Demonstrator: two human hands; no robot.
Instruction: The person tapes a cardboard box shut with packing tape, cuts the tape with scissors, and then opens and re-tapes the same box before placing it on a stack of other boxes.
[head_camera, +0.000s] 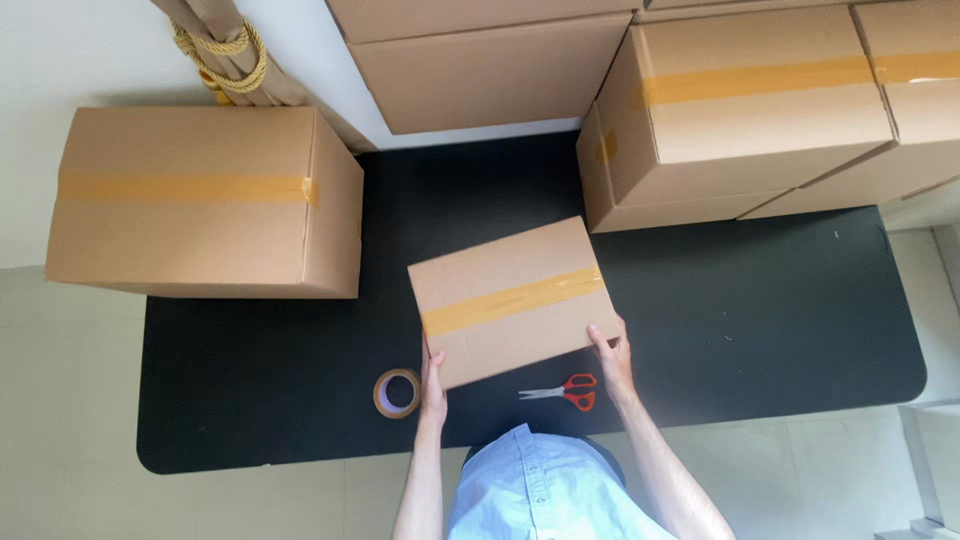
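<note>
Both hands, left hand (433, 385) and right hand (613, 352), grip the taped box (510, 300) by its near corners, steadying it. Scissors (565, 391) and tape roll (397, 393) lie just beside them on the black mat (760, 330).

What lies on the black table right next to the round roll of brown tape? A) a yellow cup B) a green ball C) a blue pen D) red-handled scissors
D: the red-handled scissors lie on the black table just right of the round roll of brown tape.
</note>
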